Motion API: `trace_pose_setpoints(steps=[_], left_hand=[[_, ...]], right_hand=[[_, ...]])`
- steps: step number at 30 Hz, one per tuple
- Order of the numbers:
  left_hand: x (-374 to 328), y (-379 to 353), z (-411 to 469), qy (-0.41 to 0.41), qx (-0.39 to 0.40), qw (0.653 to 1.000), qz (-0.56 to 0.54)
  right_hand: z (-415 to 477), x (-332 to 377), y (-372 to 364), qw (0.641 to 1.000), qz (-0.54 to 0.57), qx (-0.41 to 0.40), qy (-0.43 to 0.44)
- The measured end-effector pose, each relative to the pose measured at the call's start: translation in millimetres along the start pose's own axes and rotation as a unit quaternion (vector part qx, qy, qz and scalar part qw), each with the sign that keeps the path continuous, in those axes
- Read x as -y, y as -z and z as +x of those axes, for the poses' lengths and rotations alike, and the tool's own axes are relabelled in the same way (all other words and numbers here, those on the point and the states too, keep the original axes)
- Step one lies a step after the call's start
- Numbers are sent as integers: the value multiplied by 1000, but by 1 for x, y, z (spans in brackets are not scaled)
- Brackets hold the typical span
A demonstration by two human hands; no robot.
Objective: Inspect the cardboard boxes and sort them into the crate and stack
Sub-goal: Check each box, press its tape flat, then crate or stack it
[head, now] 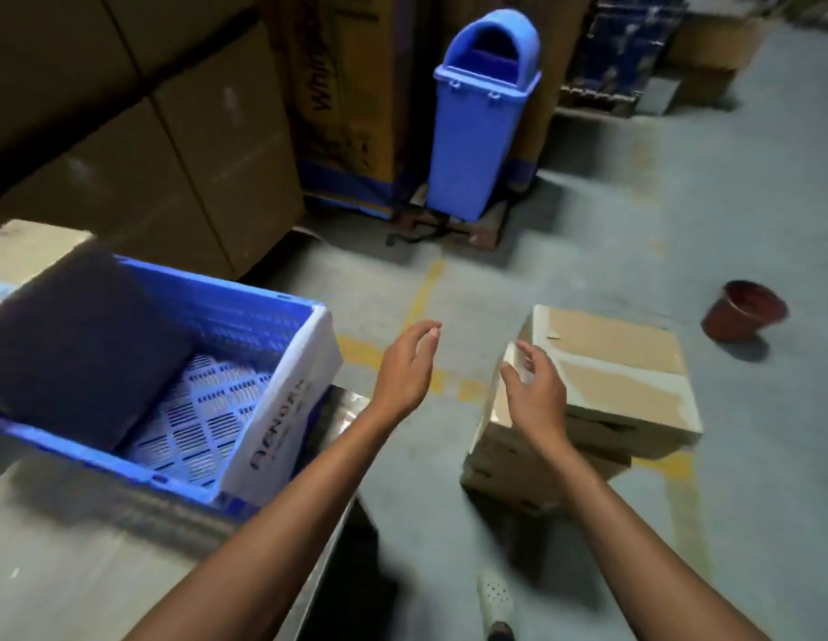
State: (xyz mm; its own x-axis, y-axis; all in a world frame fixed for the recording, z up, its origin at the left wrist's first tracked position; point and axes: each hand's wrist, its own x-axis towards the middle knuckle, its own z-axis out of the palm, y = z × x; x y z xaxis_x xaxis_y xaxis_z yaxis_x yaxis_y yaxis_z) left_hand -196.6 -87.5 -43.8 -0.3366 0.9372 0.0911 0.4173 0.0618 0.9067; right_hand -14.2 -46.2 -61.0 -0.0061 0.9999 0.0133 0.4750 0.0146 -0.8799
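Two hands reach forward, both empty. The left hand hovers over the floor between crate and stack; the right hand is over the stack's near-left corner, contact not discernible. Fingers are loosely curled and spread. The cardboard stack sits on the floor, its top box skewed. The blue crate is on the tabletop. Inside, a white box stands on edge against the right wall, probably to save room.
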Motion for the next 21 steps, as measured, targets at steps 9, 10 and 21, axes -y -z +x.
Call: trace_pose_setpoints(steps=[9, 10, 21], left_hand=[[-14, -182, 54, 255, 65, 954, -141], [-12, -200, 59, 263, 69, 954, -125], [6, -284, 60, 351, 21, 931, -93]], right_hand=[[89, -129, 138, 981, -5, -74, -180], [98, -145, 149, 977, -22, -76, -200], [133, -240, 203, 921, -11, -25, -389]])
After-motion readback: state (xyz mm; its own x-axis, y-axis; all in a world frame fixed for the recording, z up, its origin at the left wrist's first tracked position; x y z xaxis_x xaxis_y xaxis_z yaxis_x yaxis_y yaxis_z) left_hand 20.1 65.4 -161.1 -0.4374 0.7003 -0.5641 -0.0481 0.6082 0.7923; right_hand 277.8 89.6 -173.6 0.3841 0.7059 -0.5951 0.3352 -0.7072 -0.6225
